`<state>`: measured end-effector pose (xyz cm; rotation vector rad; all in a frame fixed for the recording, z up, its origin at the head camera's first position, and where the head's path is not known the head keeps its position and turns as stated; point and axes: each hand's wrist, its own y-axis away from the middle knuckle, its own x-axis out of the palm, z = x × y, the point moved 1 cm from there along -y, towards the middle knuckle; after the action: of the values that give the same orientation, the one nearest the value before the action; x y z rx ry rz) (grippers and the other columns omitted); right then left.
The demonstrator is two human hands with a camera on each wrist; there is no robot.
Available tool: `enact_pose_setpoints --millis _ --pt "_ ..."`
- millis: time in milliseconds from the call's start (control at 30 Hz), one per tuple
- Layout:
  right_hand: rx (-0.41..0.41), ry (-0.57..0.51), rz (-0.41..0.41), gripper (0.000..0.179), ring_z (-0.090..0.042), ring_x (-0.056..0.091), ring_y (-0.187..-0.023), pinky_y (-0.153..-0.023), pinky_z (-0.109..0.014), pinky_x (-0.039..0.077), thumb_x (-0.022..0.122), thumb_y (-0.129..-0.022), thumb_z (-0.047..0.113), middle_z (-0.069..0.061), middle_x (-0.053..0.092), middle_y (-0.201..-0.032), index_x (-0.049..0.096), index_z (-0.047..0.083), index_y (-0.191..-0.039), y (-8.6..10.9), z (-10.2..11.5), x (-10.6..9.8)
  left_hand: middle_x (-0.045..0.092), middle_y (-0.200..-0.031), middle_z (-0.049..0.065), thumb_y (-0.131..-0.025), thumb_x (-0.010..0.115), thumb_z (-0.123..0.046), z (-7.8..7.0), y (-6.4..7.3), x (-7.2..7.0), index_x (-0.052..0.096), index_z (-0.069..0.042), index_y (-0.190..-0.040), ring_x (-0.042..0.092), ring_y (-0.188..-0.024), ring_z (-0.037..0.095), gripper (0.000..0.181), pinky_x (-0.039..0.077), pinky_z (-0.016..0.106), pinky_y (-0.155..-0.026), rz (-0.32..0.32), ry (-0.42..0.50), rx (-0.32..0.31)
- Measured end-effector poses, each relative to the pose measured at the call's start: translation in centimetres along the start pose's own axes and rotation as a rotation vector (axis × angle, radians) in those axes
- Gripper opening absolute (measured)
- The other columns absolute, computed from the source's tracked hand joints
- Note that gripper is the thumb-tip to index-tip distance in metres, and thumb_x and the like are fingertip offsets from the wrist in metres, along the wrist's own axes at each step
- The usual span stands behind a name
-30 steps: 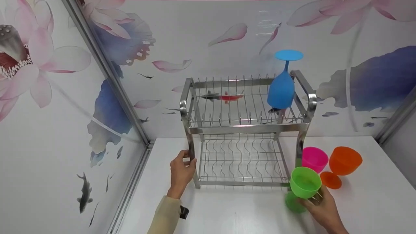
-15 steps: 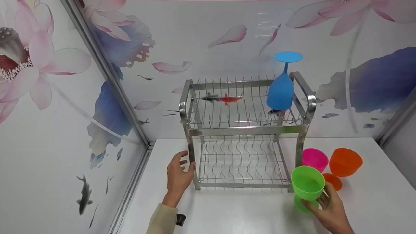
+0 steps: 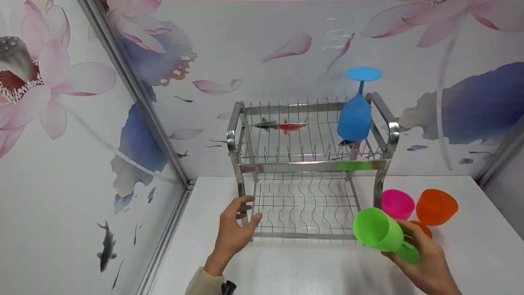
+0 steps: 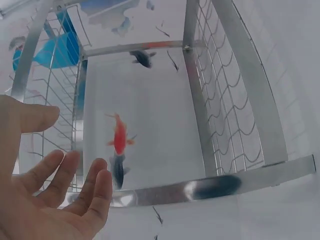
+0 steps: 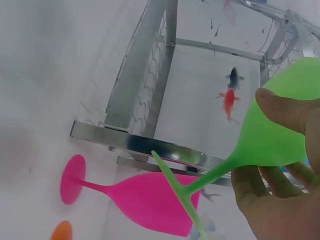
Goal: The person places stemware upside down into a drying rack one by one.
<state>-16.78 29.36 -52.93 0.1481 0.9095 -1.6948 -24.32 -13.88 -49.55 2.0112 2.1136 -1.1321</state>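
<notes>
Shiny metal makes up the rack [image 3: 303, 166] beside your left hand [image 3: 235, 229], whose fingers are spread and hold nothing; whether they touch its post, I cannot tell. Right of that hand run wavy wires below and straight ones above. Up and right of it, the smooth blue goblet [image 3: 355, 119] sits upside down on the rack's top level, the one piece that looks done. Your right hand [image 3: 428, 256] has thumb and fingers wrapped round the rounded bowl of the green goblet [image 3: 374, 229], tilted with its mouth to the left and not yet on the rack. Just beyond that hand, the tapered pink goblet [image 3: 397, 203] and, farther right, the orange goblet [image 3: 437, 207], plastic by their look, stand upright on the white desk [image 3: 470, 246], seemingly both left to handle.
</notes>
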Motion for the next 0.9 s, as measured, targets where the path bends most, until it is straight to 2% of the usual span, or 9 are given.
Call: enact_pose_setpoints --millis 133,233,300,367,533,700,800,900 --pt "-0.142 0.062 -0.035 0.099 0.019 0.049 -0.117 -0.100 0.002 0.040 0.100 -0.052 -0.017 -0.005 0.068 -0.128 0.062 0.002 -0.141 -0.6 1.3 -0.3 0.066 -0.143 0.005 -0.097 0.081 -0.026 -1.1 0.4 0.6 0.061 -0.018 -0.145 0.070 -0.123 0.024 0.053 0.061 0.046 -0.101 0.115 0.076 0.001" --pt "-0.210 0.114 -0.042 0.102 0.016 0.046 -0.119 -0.103 0.003 0.036 0.099 -0.047 -0.021 -0.009 0.069 -0.128 0.064 0.003 -0.140 -1.0 2.3 -0.3 0.064 -0.147 0.004 -0.097 0.081 -0.031 -1.7 0.6 1.3 0.059 -0.022 -0.147 0.069 -0.127 0.024 0.056 0.060 0.044 -0.103 0.177 0.127 0.014" --pt "-0.228 0.148 -0.036 0.103 0.013 0.044 -0.120 -0.104 0.004 0.032 0.100 -0.047 -0.020 -0.010 0.069 -0.129 0.065 0.006 -0.140 -1.2 3.0 -0.2 0.063 -0.148 0.002 -0.096 0.081 -0.033 -2.0 0.7 1.8 0.059 -0.025 -0.148 0.068 -0.129 0.024 0.057 0.059 0.044 -0.105 0.204 0.153 0.019" --pt "-0.241 0.170 -0.026 0.101 0.006 0.049 -0.119 -0.105 0.003 0.031 0.101 -0.047 -0.019 -0.010 0.069 -0.128 0.065 0.007 -0.139 -1.5 3.6 0.0 0.062 -0.150 0.001 -0.096 0.081 -0.033 -2.3 0.8 2.2 0.058 -0.026 -0.149 0.068 -0.130 0.025 0.058 0.059 0.044 -0.105 0.223 0.171 0.033" --pt "-0.288 0.219 -0.014 0.099 -0.021 0.063 -0.114 -0.106 0.002 0.029 0.102 -0.048 -0.016 -0.009 0.069 -0.129 0.067 0.008 -0.137 -2.1 4.6 0.7 0.059 -0.153 0.001 -0.096 0.081 -0.032 -3.2 0.7 4.0 0.055 -0.027 -0.152 0.066 -0.133 0.026 0.062 0.059 0.042 -0.108 0.270 0.218 0.066" --pt "-0.331 0.243 -0.016 0.097 -0.030 0.069 -0.114 -0.105 0.002 0.028 0.102 -0.049 -0.015 -0.009 0.069 -0.129 0.069 0.009 -0.136 -2.5 4.9 1.8 0.058 -0.155 0.001 -0.094 0.081 -0.033 -3.9 0.5 5.9 0.053 -0.026 -0.154 0.065 -0.134 0.025 0.066 0.058 0.037 -0.107 0.310 0.252 0.087" --pt "-0.322 0.262 0.004 0.095 -0.030 0.071 -0.114 -0.100 -0.014 0.054 0.103 -0.051 -0.012 -0.008 0.069 -0.130 0.070 0.010 -0.137 -2.5 5.3 2.5 0.057 -0.155 0.000 -0.094 0.081 -0.035 -4.2 0.7 6.8 0.052 -0.025 -0.155 0.064 -0.134 0.024 0.069 0.059 0.037 -0.107 0.327 0.261 0.101" --pt "-0.309 0.266 0.035 0.094 -0.031 0.070 -0.115 -0.091 -0.043 0.065 0.103 -0.053 -0.011 -0.008 0.069 -0.131 0.069 0.011 -0.138 -2.5 5.7 3.1 0.057 -0.155 -0.001 -0.093 0.082 -0.036 -4.5 0.9 7.4 0.051 -0.025 -0.156 0.064 -0.134 0.022 0.071 0.059 0.037 -0.106 0.335 0.263 0.110"
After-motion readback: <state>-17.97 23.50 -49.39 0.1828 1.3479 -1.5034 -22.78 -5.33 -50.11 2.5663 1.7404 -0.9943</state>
